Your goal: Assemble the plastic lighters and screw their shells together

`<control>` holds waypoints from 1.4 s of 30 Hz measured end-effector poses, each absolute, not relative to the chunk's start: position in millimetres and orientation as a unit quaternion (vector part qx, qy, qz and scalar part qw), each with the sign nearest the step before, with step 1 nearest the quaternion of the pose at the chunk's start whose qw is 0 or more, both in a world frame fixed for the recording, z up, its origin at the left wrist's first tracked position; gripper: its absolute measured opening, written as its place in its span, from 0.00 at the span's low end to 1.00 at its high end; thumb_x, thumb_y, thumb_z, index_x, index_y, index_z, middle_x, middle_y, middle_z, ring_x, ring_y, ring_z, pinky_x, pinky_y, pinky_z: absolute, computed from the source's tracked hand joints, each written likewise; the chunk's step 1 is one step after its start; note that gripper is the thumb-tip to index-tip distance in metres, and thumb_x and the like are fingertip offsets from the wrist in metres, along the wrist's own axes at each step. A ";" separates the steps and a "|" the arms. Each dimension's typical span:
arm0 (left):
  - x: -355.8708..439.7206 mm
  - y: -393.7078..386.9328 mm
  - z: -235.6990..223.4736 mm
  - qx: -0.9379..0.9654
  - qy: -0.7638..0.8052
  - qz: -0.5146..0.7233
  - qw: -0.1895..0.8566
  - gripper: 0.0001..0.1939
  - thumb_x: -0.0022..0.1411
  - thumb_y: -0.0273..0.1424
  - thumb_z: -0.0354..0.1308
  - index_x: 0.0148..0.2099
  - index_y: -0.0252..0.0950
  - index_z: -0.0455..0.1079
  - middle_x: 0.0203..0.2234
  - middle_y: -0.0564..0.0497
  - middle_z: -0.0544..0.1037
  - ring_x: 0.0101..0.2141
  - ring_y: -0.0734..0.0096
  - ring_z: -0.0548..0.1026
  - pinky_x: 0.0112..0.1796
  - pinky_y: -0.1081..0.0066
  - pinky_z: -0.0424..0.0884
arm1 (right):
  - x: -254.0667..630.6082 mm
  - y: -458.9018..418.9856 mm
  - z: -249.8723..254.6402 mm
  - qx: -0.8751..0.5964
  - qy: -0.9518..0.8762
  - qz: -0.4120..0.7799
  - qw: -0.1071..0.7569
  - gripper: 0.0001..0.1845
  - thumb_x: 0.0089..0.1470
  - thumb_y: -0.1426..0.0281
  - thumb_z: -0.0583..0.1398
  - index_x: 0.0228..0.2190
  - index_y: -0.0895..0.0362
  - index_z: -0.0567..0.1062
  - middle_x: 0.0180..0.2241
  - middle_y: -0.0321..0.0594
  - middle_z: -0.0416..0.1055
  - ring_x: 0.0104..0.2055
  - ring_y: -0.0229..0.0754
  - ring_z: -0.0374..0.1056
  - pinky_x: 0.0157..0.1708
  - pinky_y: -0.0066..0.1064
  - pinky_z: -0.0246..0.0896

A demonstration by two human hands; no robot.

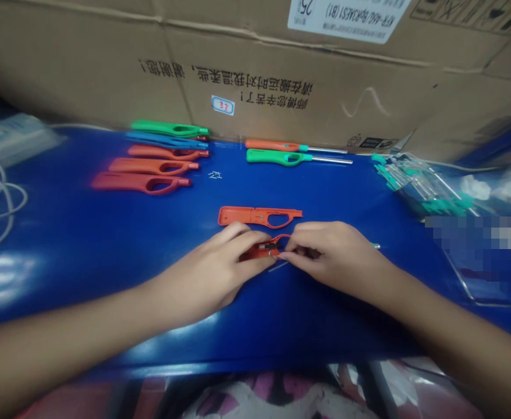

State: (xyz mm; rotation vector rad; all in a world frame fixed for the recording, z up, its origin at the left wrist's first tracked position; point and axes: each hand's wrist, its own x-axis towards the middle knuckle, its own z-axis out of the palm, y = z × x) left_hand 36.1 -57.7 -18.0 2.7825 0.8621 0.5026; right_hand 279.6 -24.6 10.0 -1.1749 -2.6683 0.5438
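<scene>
Orange casing (252, 254) sits between both hands (212, 265) (336, 250), well inside the table edge (194, 368).

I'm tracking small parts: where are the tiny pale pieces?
Head view, left of centre: the tiny pale pieces lie on the blue table, just right of the coloured handles.

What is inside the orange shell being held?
A small dark part shows inside the orange shell; the left hand and right hand cover the shell's ends, hiding anything there.

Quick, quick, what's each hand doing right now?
Left hand: closed, holding the orange casing.
Right hand: closed, fingertips pinched at the casing's other end; whether they grip anything can't be told.
</scene>
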 end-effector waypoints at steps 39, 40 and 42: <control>33.9 -54.4 -18.5 0.931 0.279 0.211 0.102 0.18 0.68 0.21 0.53 0.57 0.33 0.73 0.55 0.40 0.73 0.54 0.53 0.68 0.53 0.52 0.73 | 292.6 -25.5 21.9 -0.384 -0.876 0.261 0.133 0.08 0.52 0.79 0.60 0.29 0.58 0.80 0.29 0.36 0.72 0.29 0.34 0.65 0.31 0.29 0.58; 34.0 -54.5 -18.5 0.931 0.280 0.210 0.104 0.18 0.68 0.21 0.53 0.57 0.33 0.73 0.55 0.40 0.73 0.54 0.53 0.68 0.53 0.52 0.73 | 293.1 -25.3 21.6 -0.382 -0.877 0.260 0.130 0.08 0.52 0.79 0.60 0.29 0.58 0.80 0.29 0.36 0.72 0.29 0.35 0.65 0.31 0.29 0.58; 34.2 -54.9 -18.7 0.931 0.281 0.209 0.106 0.18 0.69 0.21 0.53 0.57 0.33 0.73 0.55 0.40 0.73 0.54 0.53 0.68 0.54 0.52 0.73 | 294.0 -25.6 20.9 -0.382 -0.880 0.255 0.120 0.09 0.52 0.79 0.60 0.30 0.57 0.80 0.30 0.36 0.72 0.30 0.35 0.65 0.31 0.30 0.58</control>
